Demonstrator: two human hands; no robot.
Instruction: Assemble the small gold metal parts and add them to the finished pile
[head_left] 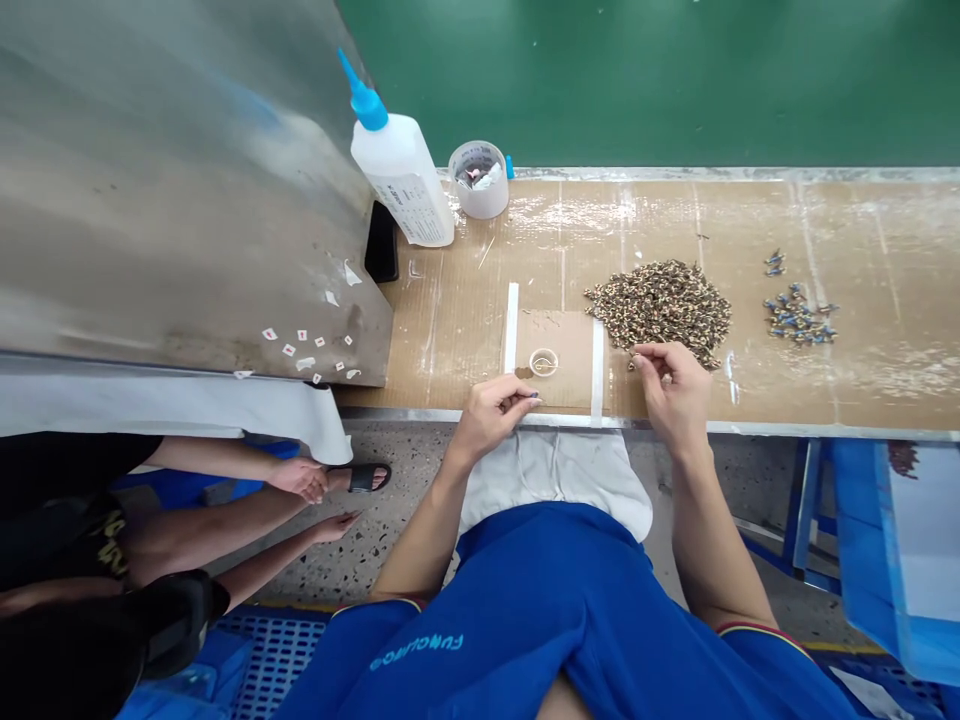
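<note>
My left hand (pixel 491 415) is closed in a pinch at the bench's front edge, on a tiny part with a bluish tip (pixel 534 396). Just beyond it, a small round dish (pixel 544 362) with a thin curved line inside sits on a taped cardboard square (pixel 566 335). My right hand (pixel 675 388) pinches at the near-left edge of a pile of small brass-and-dark metal parts (pixel 664 305). A small metal part (pixel 632 364) shows at its fingertips. Further right lies a smaller group of similar parts with blue ends (pixel 799 315).
A white bottle with blue nozzle (pixel 405 180) and a tape roll holding scraps (pixel 480 185) stand at back left, near a black phone (pixel 382 243). A metal cabinet (pixel 187 200) borders the left. Another person's hands (pixel 300 480) show below it. A blue bin (pixel 870 560) is lower right.
</note>
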